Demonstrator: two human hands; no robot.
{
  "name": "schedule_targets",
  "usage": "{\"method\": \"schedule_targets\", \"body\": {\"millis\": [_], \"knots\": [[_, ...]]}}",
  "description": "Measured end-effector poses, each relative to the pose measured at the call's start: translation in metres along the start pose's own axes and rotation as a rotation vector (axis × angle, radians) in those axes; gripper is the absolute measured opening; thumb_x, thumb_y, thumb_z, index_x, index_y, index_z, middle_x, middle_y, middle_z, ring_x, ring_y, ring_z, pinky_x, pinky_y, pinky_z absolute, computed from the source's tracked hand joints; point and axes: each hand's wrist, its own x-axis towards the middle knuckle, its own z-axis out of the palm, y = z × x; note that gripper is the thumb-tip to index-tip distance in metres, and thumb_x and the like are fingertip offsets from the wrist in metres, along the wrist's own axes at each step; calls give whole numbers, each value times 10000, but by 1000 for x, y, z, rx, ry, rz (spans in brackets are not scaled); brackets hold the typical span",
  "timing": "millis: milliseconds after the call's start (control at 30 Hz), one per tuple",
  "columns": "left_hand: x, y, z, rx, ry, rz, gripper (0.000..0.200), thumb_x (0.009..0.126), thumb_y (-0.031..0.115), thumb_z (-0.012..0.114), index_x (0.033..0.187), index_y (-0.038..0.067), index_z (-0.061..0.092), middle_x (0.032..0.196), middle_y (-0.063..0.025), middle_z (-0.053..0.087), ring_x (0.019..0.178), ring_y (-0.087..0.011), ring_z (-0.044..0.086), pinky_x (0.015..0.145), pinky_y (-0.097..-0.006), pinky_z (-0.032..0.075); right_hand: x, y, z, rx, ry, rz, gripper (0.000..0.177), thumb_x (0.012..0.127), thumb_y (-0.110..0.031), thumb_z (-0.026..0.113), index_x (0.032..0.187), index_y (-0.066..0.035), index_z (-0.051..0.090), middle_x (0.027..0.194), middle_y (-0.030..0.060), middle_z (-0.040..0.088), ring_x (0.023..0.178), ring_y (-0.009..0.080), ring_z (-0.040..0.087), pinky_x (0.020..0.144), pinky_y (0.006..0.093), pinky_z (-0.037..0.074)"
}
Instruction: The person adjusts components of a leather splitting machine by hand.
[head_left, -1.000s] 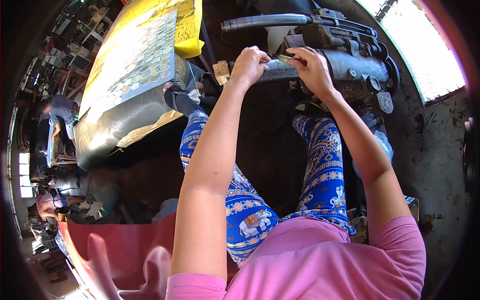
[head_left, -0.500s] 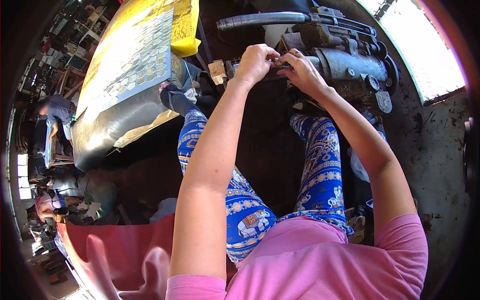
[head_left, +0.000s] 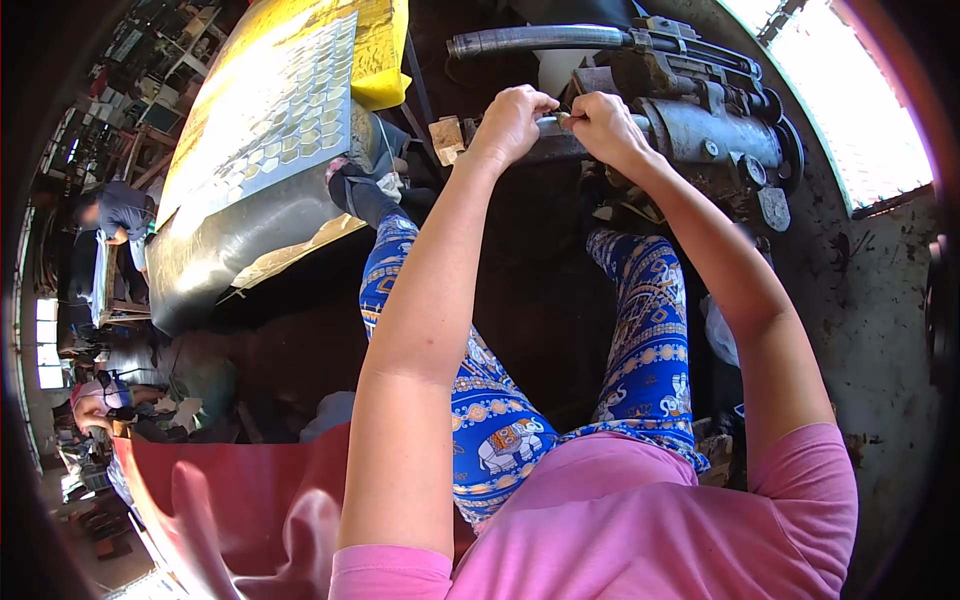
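Both hands are stretched out over the near side of a grey metal machine. My left hand has its thumb and forefinger pinched together, close to a pale metal bar. Right beside it, my right hand is closed, its fingertips almost meeting those of the left. Something small seems to sit between the fingertips, too small and covered to name. A long metal cylinder lies behind the hands. Left of my left hand is a light wooden block.
A big roll of black sheet stands at the left, with yellow material and a hexagon-patterned sheet over it. Red sheet material lies at lower left. Two people, one in a dark shirt, are farther left. A bright window is at right.
My right hand has turned and its fingers have closed in more. My left hand keeps nearly the same pinch. The whole view has shifted slightly.
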Motion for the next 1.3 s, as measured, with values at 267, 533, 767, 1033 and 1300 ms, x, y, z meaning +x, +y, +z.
{"method": "schedule_targets", "body": {"millis": [267,533,767,1033,1300], "knots": [[-3,0,-10,6,5,-12,222,835,-4,617,1032,38,709,994,-146,690,937,-277,669,868,-341,511,-22,-14,-6,108,49,23,130,784,-109,662,809,17,683,728,236,627,686,390,634,671,420,503],[-6,0,-3,19,9,-18,208,836,12,626,1025,29,710,979,-154,696,912,-265,680,852,-329,515,-26,0,-32,140,236,-174,139,797,-67,682,917,-9,719,825,191,650,762,329,637,713,365,499],[-4,-4,-5,5,-20,-98,197,824,22,638,996,55,727,1002,-158,687,928,-299,668,876,-360,512,-20,1,-1,102,154,-174,151,766,-13,656,908,8,701,861,209,617,830,380,620,769,428,487],[-3,4,13,-7,54,99,218,766,-26,696,971,38,727,914,-118,687,854,-254,683,816,-312,532,-22,11,12,-33,86,-246,186,705,46,616,882,44,673,890,220,596,878,394,605,788,437,499],[3,4,7,-168,-8,-60,148,752,2,714,895,32,738,867,-132,704,786,-219,691,768,-307,538,-24,26,20,628,236,191,379,728,-33,755,1097,7,679,769,168,680,670,233,660,646,309,524]]}}
